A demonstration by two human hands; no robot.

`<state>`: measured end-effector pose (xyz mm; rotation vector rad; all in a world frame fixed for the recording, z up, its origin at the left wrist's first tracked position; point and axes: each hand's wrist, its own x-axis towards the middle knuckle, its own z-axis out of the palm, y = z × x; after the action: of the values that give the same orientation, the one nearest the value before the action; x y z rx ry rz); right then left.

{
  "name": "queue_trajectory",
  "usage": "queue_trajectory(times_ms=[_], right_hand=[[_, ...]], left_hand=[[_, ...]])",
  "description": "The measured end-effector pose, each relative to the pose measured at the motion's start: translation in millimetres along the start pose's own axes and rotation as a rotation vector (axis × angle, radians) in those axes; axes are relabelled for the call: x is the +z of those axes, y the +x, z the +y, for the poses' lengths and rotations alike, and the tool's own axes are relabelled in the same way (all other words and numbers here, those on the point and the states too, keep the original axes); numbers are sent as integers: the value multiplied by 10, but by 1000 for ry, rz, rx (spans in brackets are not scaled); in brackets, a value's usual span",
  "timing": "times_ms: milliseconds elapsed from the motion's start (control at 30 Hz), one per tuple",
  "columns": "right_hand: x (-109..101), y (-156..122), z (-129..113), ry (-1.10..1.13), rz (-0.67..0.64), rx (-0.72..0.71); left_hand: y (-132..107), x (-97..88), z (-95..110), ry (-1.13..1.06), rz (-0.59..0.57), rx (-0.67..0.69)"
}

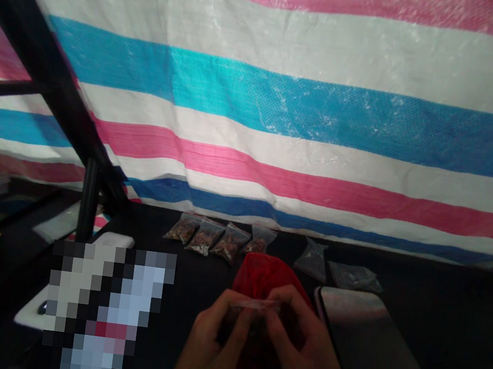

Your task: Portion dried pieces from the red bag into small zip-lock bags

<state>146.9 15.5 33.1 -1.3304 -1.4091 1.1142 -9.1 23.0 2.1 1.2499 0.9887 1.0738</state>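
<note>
Both of my hands meet at the lower middle of the head view, pinching the top edge of a small clear zip bag (254, 305). My left hand (216, 336) has thumb and fingers closed on its left end. My right hand (294, 340) grips the right end the same way. What the bag holds is hidden in shadow and behind the fingers. Beneath and behind the hands lies a red bag (265, 270), its upper part puffed up. Beyond it stands a row of small clear bags with brownish pieces inside, one of them a filled zip bag (230, 243).
Two more clear bags lie right of the row, a crumpled bag (313, 258) and a flat bag (354, 277). A dark-topped flat device (371, 343) is at right. A white device (109, 242) and blurred items lie left, near a black frame (87, 201). Striped sheeting (283, 105) hangs behind.
</note>
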Motion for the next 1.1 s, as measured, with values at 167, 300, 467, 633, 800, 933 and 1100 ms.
queue_trajectory(times_ms=[167, 300, 467, 633, 800, 933, 1100], right_hand=[[-3, 23, -33, 6, -4, 10], [-5, 15, -8, 35, 33, 5], [9, -44, 41, 74, 66, -41], [9, -37, 60, -40, 20, -36], [3, 4, 91, -127, 55, -119], [16, 26, 120, -152, 108, -216], [17, 20, 43, -217, 80, -221]], left_hand=[[-8, 25, 20, -89, 75, -9], [-17, 51, 25, -67, 49, -10], [-30, 51, 42, -47, 44, 5], [-25, 50, 81, -42, 33, -18], [-8, 52, 66, -45, 79, 6], [3, 43, 31, -46, 79, 31], [-5, 47, 34, -42, 109, 77]])
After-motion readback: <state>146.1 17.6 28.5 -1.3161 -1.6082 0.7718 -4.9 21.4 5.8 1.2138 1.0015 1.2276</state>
